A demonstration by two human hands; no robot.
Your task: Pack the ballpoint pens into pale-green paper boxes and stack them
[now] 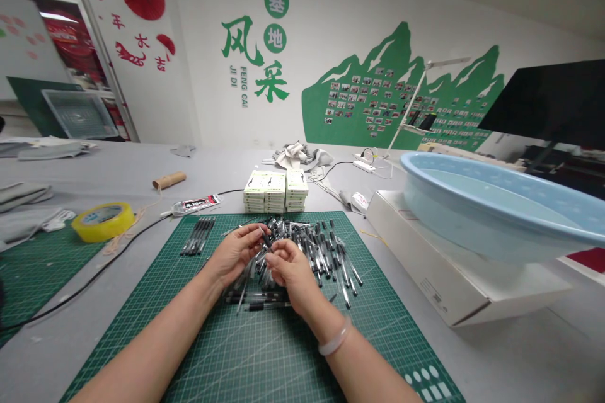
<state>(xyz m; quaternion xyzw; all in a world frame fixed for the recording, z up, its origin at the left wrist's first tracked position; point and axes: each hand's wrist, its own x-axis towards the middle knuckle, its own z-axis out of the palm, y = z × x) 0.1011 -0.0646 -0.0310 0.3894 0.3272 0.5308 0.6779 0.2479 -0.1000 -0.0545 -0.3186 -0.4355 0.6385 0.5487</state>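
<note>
My left hand point(236, 253) and my right hand point(289, 266) come together over the middle of a green cutting mat point(222, 359). Between them is a pen point(266, 238) with a dark end; the fingers of both hands are pinched on it. Behind and beneath the hands spreads a loose heap of clear-barrelled black pens point(321, 252), partly hidden by them. Several pens point(198, 235) lie side by side in a neat row left of the heap. A few more pens point(262, 306) lie crosswise in front of it.
Small white boxes point(265, 192) are stacked behind the mat. At right, a light blue basin point(486, 214) rests on a white carton point(435, 277). Yellow tape point(104, 221), a glue tube point(196, 204) and a black cable point(94, 277) lie at left. Grey cloth point(302, 156) is bunched at the back.
</note>
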